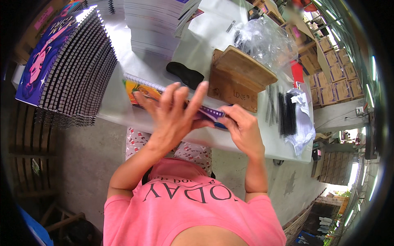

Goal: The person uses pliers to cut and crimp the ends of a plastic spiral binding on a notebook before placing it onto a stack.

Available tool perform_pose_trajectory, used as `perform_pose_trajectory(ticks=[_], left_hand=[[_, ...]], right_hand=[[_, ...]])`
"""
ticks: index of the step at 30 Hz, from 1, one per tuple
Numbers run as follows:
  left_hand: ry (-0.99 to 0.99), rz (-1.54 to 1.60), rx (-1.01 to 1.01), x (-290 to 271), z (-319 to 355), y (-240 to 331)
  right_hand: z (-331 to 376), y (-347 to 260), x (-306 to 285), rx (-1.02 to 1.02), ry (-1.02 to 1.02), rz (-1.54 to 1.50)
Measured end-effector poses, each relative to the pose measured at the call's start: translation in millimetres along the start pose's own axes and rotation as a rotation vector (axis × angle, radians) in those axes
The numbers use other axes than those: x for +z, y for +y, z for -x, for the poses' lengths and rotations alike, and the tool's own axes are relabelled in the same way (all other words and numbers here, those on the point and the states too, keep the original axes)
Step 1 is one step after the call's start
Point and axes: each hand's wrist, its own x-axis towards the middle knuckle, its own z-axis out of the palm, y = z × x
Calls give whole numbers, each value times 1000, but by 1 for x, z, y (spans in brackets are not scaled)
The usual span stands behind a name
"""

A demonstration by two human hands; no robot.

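A notebook (143, 84) with an orange and purple printed cover lies at the near edge of the table, a white strip and a row of punched holes along its far edge. My left hand (168, 108) lies across its middle with the fingers spread, the thumb low against the sheets. At the notebook's right end my right hand (240, 127) pinches the purple punched edge between thumb and fingers. What else those fingertips may hold is hidden. Just beyond my left hand sits a black shoe-sole-shaped piece (184, 74).
At left rises a tall stack of wire-bound notebooks (78, 61). Behind are stacked sheets (152, 28). A wooden jig (242, 78) stands beyond my right hand, with a clear plastic bag (266, 43) behind it. Black binding wires (287, 115) and a white cloth (301, 123) lie at right.
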Motion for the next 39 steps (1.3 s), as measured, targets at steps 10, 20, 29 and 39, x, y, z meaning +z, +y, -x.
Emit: perform_pose_trajectory(ticks=[10,20,29,39], left_hand=[[155,117,19,10,8,-18],[41,151,1,-12,12,-23],[-66,202,-17,-21,11,-22],[127,250,4,-9,21,-21]], right_hand=[[15,14,-1,129,39,-385],[7,-11,8,-103,70,-230],[2,-18,-11,14,17,-251],[-14,-15,-33,404,-447,-539]])
